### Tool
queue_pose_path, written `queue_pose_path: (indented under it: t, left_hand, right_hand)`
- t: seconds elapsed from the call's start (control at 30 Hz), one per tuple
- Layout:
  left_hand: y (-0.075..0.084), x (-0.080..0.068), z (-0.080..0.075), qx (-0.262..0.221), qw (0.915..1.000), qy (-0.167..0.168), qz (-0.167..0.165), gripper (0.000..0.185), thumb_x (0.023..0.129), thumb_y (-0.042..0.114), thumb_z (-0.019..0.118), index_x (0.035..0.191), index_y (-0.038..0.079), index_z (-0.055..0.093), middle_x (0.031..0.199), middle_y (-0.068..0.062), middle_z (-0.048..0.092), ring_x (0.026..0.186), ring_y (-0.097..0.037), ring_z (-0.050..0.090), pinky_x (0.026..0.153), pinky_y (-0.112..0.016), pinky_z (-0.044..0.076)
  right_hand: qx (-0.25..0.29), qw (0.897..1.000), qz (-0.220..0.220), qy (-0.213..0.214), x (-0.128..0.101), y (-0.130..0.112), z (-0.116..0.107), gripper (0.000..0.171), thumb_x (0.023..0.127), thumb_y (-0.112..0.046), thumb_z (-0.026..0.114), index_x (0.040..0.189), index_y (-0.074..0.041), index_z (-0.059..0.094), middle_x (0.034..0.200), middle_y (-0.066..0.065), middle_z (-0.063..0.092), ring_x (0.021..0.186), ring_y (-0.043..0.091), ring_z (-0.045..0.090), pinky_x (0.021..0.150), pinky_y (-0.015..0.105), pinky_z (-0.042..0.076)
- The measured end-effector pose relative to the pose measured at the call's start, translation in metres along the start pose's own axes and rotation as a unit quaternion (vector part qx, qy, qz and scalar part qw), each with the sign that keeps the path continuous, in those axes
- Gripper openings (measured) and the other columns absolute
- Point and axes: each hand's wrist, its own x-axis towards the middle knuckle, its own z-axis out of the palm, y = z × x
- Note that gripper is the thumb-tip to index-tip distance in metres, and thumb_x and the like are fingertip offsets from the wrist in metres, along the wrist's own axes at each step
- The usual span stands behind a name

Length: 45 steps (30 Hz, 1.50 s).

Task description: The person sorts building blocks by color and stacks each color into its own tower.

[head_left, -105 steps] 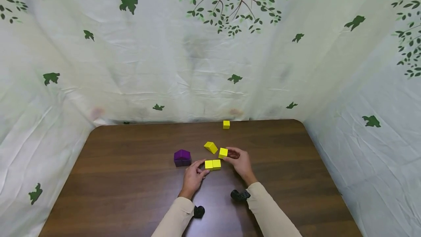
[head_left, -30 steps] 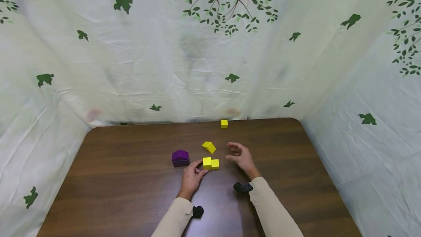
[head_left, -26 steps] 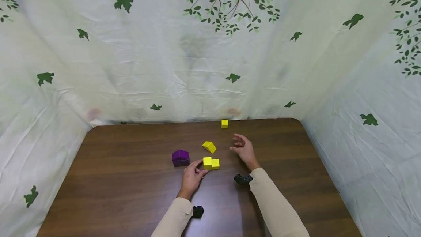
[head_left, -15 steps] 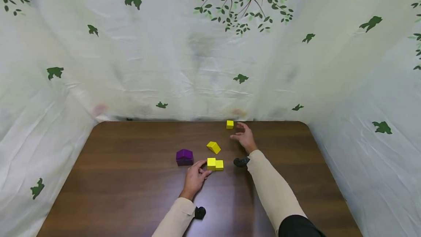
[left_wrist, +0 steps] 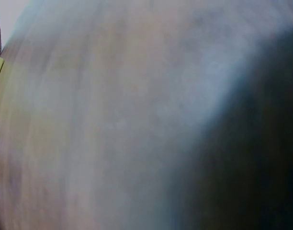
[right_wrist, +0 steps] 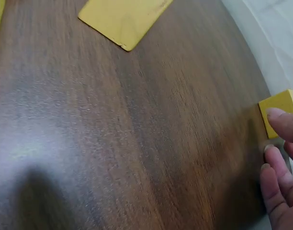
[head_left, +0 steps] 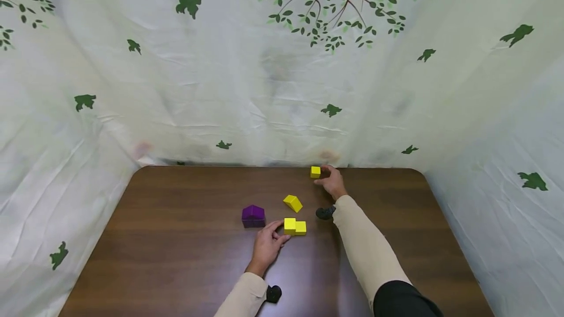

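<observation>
A person in beige sleeves works with small blocks on a dark wooden table (head_left: pixel 176 258) hung round with leaf-printed cloth (head_left: pixel 264 87). The right hand (head_left: pixel 333 183) is stretched to the far edge, where a lone yellow cube (head_left: pixel 315 171) sits just short of the cloth; in the right wrist view a fingertip (right_wrist: pixel 276 115) lies against the cube's top corner, the other fingers loosely curled beside it, and no closed pinch shows, so the cube appears reached but not yet lifted. Nearer the body, the left hand (head_left: pixel 269 243) rests on the table with thumb and forefinger against the left side of a low yellow stack (head_left: pixel 294 226), a taller part with a single cube joined at its right. It seems to steady the stack, though the blurred left wrist view cannot confirm how firmly. A yellow wedge (head_left: pixel 293 203) lies loose between stack and far cube, apart from both, and a purple house-shaped block (head_left: pixel 253 215) stands just left of the left hand's fingers. Judging by the layout, the yellow build looks begun but unfinished: a few cubes are joined, while the far cube and the wedge are outside it.
</observation>
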Motion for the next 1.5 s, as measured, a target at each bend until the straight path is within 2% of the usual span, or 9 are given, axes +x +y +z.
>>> queue_pose_path:
  t: [0.2,0.4,0.5,0.77,1.03,1.23,1.5]
  left_hand:
    - [0.003,-0.002,0.002,-0.004,0.9999,0.0,0.011,0.042,0.079,0.008,0.078,0.118,-0.003,0.064,0.099,-0.012,0.065,0.057,-0.003,0.057,0.053,-0.02,0.047]
    - [0.005,-0.003,0.004,0.004,0.9999,-0.008,0.005,0.042,0.08,0.009,0.077,0.118,-0.002,0.064,0.094,-0.009,0.064,0.058,-0.002,0.056,0.054,-0.02,0.046]
    - [0.006,-0.003,0.004,0.003,0.9999,-0.015,-0.002,0.043,0.081,0.01,0.077,0.12,-0.002,0.064,0.098,-0.009,0.065,0.058,-0.001,0.056,0.055,-0.019,0.046]
    - [0.007,-0.002,0.004,0.009,0.9998,-0.016,0.005,0.044,0.081,0.012,0.076,0.121,-0.002,0.063,0.1,-0.01,0.064,0.059,-0.001,0.055,0.055,-0.019,0.046]
    - [0.008,0.0,0.006,0.004,0.9999,-0.007,0.01,0.043,0.081,0.011,0.077,0.12,-0.002,0.064,0.107,-0.012,0.065,0.059,-0.002,0.055,0.056,-0.02,0.046]
    - [0.006,0.001,0.005,0.004,1.0,-0.008,0.002,0.044,0.081,0.01,0.077,0.121,-0.003,0.063,0.109,-0.013,0.065,0.059,-0.002,0.055,0.055,-0.019,0.046]
    - [-0.002,0.001,0.001,-0.001,0.9999,-0.002,0.011,0.045,0.08,0.009,0.077,0.121,-0.004,0.063,0.105,-0.013,0.065,0.059,-0.003,0.056,0.056,-0.02,0.048]
  right_hand:
    - [-0.018,1.0,0.004,0.008,0.0,-0.003,-0.001,0.055,0.083,0.003,0.071,0.135,0.0,0.052,0.138,0.021,0.048,0.132,0.035,0.038,0.109,0.048,0.03]
    - [-0.034,0.999,-0.01,0.032,-0.001,0.0,-0.001,0.039,0.083,0.002,0.071,0.12,0.003,0.059,0.125,0.023,0.054,0.119,0.037,0.048,0.101,0.048,0.038]
    - [-0.038,0.998,-0.015,0.042,-0.002,0.002,-0.001,0.034,0.083,0.002,0.072,0.115,0.003,0.06,0.119,0.023,0.056,0.112,0.037,0.05,0.099,0.048,0.04]
    - [-0.023,0.999,-0.007,0.039,-0.003,0.007,-0.003,0.033,0.085,0.0,0.071,0.116,0.001,0.06,0.121,0.021,0.057,0.099,0.036,0.056,0.091,0.046,0.046]
    - [0.01,0.999,-0.013,0.03,-0.01,0.008,-0.005,0.034,0.086,0.001,0.069,0.119,0.003,0.06,0.118,0.021,0.059,0.097,0.034,0.059,0.089,0.045,0.048]
    - [0.029,0.999,-0.012,0.036,-0.022,0.015,0.002,0.034,0.085,0.002,0.07,0.118,0.002,0.061,0.114,0.021,0.061,0.099,0.032,0.058,0.091,0.043,0.048]
    - [0.066,0.997,-0.017,0.043,-0.046,0.022,0.015,0.034,0.083,0.002,0.072,0.117,0.0,0.065,0.111,0.019,0.063,0.099,0.032,0.061,0.09,0.043,0.049]
